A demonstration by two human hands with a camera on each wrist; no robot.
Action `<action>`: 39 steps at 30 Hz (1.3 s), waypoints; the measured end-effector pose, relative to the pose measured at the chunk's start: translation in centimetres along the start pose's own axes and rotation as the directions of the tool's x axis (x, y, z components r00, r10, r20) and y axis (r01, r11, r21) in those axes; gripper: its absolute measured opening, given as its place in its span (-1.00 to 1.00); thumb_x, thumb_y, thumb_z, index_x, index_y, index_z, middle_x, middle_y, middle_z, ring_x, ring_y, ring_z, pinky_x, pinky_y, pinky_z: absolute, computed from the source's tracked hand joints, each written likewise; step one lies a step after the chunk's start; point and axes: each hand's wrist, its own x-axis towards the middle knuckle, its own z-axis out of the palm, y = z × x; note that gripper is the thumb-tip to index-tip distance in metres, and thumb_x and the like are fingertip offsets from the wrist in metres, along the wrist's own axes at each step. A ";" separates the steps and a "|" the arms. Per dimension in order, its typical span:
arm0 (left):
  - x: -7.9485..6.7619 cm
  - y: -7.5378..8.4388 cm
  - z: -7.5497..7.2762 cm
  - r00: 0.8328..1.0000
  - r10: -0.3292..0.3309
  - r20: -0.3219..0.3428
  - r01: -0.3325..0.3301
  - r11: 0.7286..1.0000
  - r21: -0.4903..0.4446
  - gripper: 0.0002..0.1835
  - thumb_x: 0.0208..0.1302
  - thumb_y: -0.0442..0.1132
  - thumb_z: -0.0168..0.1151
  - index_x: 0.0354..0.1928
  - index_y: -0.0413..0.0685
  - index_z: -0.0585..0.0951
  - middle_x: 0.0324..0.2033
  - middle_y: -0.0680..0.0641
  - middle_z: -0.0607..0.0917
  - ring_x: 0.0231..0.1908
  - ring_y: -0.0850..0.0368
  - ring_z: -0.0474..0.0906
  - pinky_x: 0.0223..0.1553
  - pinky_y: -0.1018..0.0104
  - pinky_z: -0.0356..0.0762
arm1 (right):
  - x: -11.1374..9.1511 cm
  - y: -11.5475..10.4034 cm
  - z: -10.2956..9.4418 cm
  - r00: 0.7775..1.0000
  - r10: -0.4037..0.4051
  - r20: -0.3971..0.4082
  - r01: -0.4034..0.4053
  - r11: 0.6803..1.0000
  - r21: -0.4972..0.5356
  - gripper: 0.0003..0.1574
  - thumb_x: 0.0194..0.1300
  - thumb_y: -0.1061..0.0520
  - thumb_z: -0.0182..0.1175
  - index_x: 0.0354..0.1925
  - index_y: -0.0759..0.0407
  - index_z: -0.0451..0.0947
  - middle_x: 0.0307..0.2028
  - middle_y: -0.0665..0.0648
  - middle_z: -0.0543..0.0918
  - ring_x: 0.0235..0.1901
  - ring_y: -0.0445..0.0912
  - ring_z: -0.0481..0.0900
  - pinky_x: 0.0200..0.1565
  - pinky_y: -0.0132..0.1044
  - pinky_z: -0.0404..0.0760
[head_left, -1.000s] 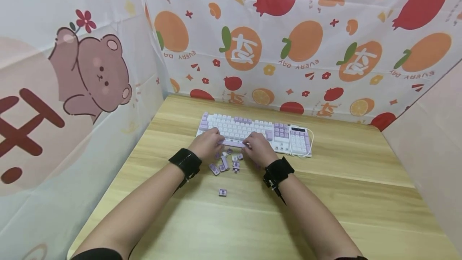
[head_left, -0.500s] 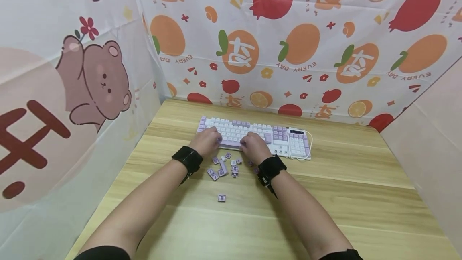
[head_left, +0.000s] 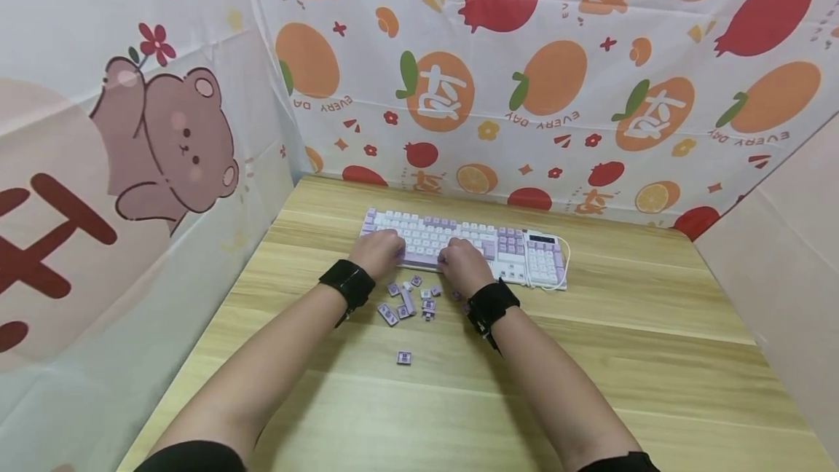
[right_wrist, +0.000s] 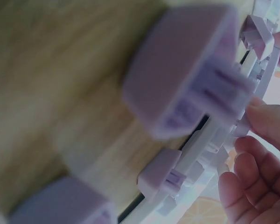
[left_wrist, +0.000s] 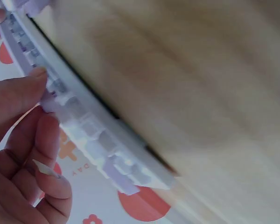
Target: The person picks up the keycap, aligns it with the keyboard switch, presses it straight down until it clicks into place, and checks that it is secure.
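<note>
The thumb and index finger of the left hand [head_left: 379, 253] pinch one end of a long purple key [head_left: 419, 260]; in the left wrist view, the thumb lies on its edge and the index finger is just under it. The fingers of the right hand [head_left: 464, 266] take the other end in the same manner, with the thumb against the key. The remaining fingers of both hands are bent inward. The long key is at the near edge of the keyboard [head_left: 432, 235], between the two hands; I cannot tell if it is fully seated there.

The keyboard is white and purple, and it lies flat on the wooden counter [head_left: 393, 414]. A white cable [head_left: 567, 257] is laid over its right part and makes a loop beside it.

In front of the keyboard, between the forearms, there is a small group of loose keycaps [head_left: 387, 314], mostly purple. Some of them lie near the right wrist; in the right wrist view one stands large and blurred, with its stem visible. A single keycap [head_left: 403, 358] is apart from the group, closer to the person.

Each wrist carries a black band [head_left: 349, 284]. Behind the counter hangs a fruit-printed cloth [head_left: 491, 82], and at left another cloth [head_left: 186, 144] shows a bear.
</note>
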 end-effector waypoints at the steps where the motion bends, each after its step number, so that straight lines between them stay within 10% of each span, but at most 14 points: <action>1: 0.1 0.2 -0.1 1.000 -0.007 0.012 0.007 1.000 -0.001 -0.92 0.09 -0.38 0.40 -0.42 -0.04 0.74 -0.44 -0.02 0.70 -0.40 0.09 0.62 -0.32 0.22 0.61 | 0.0 0.0 0.0 1.000 -0.004 0.007 0.004 1.000 -0.010 -0.93 0.21 0.11 0.39 -0.37 0.09 0.77 -0.43 -0.01 0.57 -0.36 -0.13 0.52 -0.26 -0.34 0.57; 16: 1.1 1.0 -0.8 0.990 -0.037 0.137 0.036 0.999 0.010 -0.89 0.07 -0.38 0.39 -0.52 -0.03 0.70 -0.52 0.04 0.67 -0.51 0.16 0.51 -0.39 0.25 0.54 | 0.1 -0.3 -0.9 0.998 -0.035 0.056 0.038 0.998 -0.043 -0.93 0.20 0.18 0.38 -0.42 0.13 0.75 -0.45 0.01 0.60 -0.40 -0.13 0.61 -0.29 -0.34 0.63; 39: 0.8 1.6 -0.3 0.989 -0.087 0.117 0.090 0.996 -0.027 -0.84 -0.01 -0.49 0.29 -0.59 -0.09 0.65 -0.57 -0.02 0.66 -0.53 0.10 0.54 -0.45 0.23 0.55 | 0.1 -0.2 -0.4 0.978 0.120 0.170 -0.151 0.971 0.185 -0.94 0.19 0.17 0.40 -0.42 0.11 0.75 -0.39 0.00 0.72 -0.45 -0.20 0.59 -0.31 -0.33 0.60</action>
